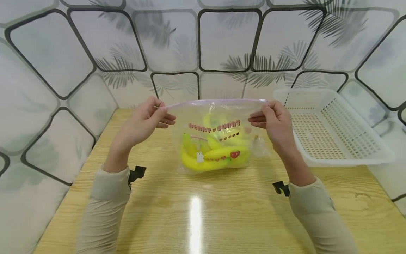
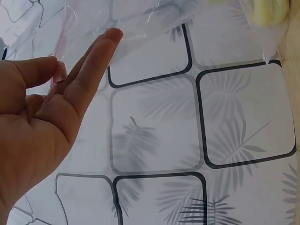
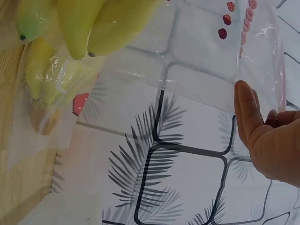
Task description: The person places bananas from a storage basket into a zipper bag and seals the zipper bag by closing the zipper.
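A clear zip bag [image 1: 219,113] with "Berry Bunny" lettering and a pinkish top edge stands upright over the wooden table. Inside it lie several yellow bananas [image 1: 203,160], also visible at the upper left of the right wrist view. My left hand [image 1: 142,121] pinches the bag's upper left corner between thumb and fingers. At the other end, near the white slider [image 1: 262,100], my right hand [image 1: 275,123] pinches the upper right corner. Both hands keep the top edge stretched between them. In the left wrist view the remaining fingers [image 2: 93,65] extend along the plastic.
A white perforated basket [image 1: 345,164] stands at the right, behind the right forearm. The wooden table [image 1: 165,211] reflects a bright light strip. A patterned cloth wall [image 1: 228,38] with dark outlines and leaf prints encloses the back and sides.
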Demonstrator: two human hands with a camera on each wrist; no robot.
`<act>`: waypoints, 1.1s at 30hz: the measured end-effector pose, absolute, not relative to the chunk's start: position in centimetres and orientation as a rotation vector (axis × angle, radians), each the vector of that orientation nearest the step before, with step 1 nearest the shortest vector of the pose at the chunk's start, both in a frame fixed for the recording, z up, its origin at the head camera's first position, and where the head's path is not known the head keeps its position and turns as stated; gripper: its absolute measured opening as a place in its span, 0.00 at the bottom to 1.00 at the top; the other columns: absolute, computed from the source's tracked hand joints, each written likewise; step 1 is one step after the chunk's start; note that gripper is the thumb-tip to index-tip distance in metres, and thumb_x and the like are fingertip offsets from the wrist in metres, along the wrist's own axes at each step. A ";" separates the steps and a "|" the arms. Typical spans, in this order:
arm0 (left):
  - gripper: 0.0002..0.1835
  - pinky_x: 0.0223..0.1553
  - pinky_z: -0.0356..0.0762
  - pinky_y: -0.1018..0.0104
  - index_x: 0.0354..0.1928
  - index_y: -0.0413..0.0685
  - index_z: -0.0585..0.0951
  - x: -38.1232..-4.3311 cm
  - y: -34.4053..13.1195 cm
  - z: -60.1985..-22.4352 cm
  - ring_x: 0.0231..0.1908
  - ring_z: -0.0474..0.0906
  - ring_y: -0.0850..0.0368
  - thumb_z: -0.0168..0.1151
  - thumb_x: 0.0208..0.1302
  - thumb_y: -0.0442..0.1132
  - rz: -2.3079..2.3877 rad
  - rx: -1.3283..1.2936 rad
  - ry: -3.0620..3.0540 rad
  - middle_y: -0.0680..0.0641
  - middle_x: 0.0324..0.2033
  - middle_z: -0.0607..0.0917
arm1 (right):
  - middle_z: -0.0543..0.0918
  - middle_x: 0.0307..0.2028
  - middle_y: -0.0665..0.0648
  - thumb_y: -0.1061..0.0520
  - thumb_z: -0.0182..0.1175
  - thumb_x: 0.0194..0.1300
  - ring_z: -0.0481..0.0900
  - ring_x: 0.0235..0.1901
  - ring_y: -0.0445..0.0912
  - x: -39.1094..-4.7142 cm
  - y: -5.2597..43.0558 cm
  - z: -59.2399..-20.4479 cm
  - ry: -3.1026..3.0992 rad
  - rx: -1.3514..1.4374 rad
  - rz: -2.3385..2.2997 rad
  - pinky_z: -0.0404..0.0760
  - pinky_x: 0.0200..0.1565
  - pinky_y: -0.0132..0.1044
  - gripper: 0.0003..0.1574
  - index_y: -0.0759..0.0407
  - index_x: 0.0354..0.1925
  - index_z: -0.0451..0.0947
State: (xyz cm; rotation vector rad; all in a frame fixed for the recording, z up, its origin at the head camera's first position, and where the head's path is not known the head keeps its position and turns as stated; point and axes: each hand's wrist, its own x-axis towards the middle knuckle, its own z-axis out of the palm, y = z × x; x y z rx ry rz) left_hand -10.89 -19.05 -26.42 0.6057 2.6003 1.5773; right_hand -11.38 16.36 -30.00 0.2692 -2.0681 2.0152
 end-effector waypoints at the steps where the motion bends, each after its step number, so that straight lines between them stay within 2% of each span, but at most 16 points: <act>1: 0.12 0.47 0.84 0.62 0.47 0.35 0.66 -11.0 -18.8 -26.6 0.48 0.84 0.44 0.44 0.79 0.40 1.584 0.607 2.626 0.33 0.47 0.83 | 0.86 0.32 0.51 0.56 0.46 0.79 0.87 0.33 0.43 -11.4 16.5 -30.1 -2.059 0.273 2.019 0.86 0.39 0.32 0.13 0.60 0.37 0.70; 5: 0.11 0.52 0.82 0.62 0.47 0.33 0.67 -11.4 -18.0 -27.6 0.51 0.82 0.44 0.45 0.79 0.37 1.624 0.639 2.710 0.35 0.49 0.81 | 0.86 0.33 0.52 0.58 0.46 0.78 0.87 0.35 0.45 -11.4 16.9 -30.6 -2.009 0.285 2.044 0.86 0.41 0.33 0.12 0.61 0.36 0.70; 8: 0.11 0.52 0.81 0.63 0.47 0.32 0.68 -11.5 -17.7 -28.3 0.50 0.82 0.45 0.46 0.79 0.37 1.649 0.665 2.760 0.36 0.48 0.82 | 0.86 0.34 0.52 0.60 0.45 0.78 0.87 0.37 0.45 -11.5 16.9 -31.1 -1.979 0.298 2.044 0.86 0.43 0.33 0.13 0.62 0.34 0.70; 14: 0.11 0.48 0.82 0.62 0.46 0.33 0.70 -11.9 -17.2 -29.7 0.45 0.82 0.59 0.48 0.77 0.38 1.757 0.711 2.856 0.38 0.45 0.83 | 0.85 0.34 0.52 0.61 0.46 0.77 0.87 0.38 0.46 -11.9 17.0 -31.8 -1.923 0.302 2.051 0.86 0.43 0.34 0.14 0.64 0.32 0.72; 20: 0.09 0.41 0.80 0.72 0.44 0.32 0.72 -12.3 -16.2 -30.7 0.38 0.83 0.53 0.53 0.75 0.35 1.888 0.703 2.993 0.38 0.37 0.84 | 0.84 0.34 0.52 0.54 0.49 0.78 0.86 0.36 0.44 -12.1 17.0 -32.1 -2.005 0.184 1.895 0.86 0.41 0.31 0.13 0.61 0.38 0.73; 22: 0.09 0.38 0.82 0.71 0.44 0.32 0.73 -12.4 -15.8 -30.9 0.36 0.83 0.55 0.54 0.74 0.35 1.911 0.711 3.016 0.39 0.36 0.85 | 0.84 0.34 0.51 0.53 0.49 0.78 0.85 0.36 0.44 -12.3 17.1 -32.3 -2.020 0.161 1.854 0.85 0.41 0.31 0.12 0.59 0.40 0.73; 28: 0.10 0.39 0.83 0.72 0.45 0.31 0.72 -12.6 -14.9 -31.7 0.37 0.82 0.59 0.53 0.74 0.35 2.032 0.672 2.964 0.38 0.37 0.83 | 0.85 0.34 0.52 0.52 0.49 0.78 0.86 0.35 0.44 -12.5 17.3 -32.9 -1.981 0.164 1.872 0.86 0.40 0.32 0.12 0.60 0.41 0.72; 33: 0.10 0.39 0.83 0.74 0.47 0.30 0.71 -13.1 -14.4 -32.1 0.36 0.80 0.61 0.53 0.75 0.34 2.078 0.655 2.970 0.37 0.36 0.81 | 0.85 0.34 0.51 0.56 0.51 0.77 0.86 0.34 0.44 -12.8 17.4 -33.7 -1.941 0.237 1.854 0.86 0.39 0.33 0.10 0.63 0.45 0.73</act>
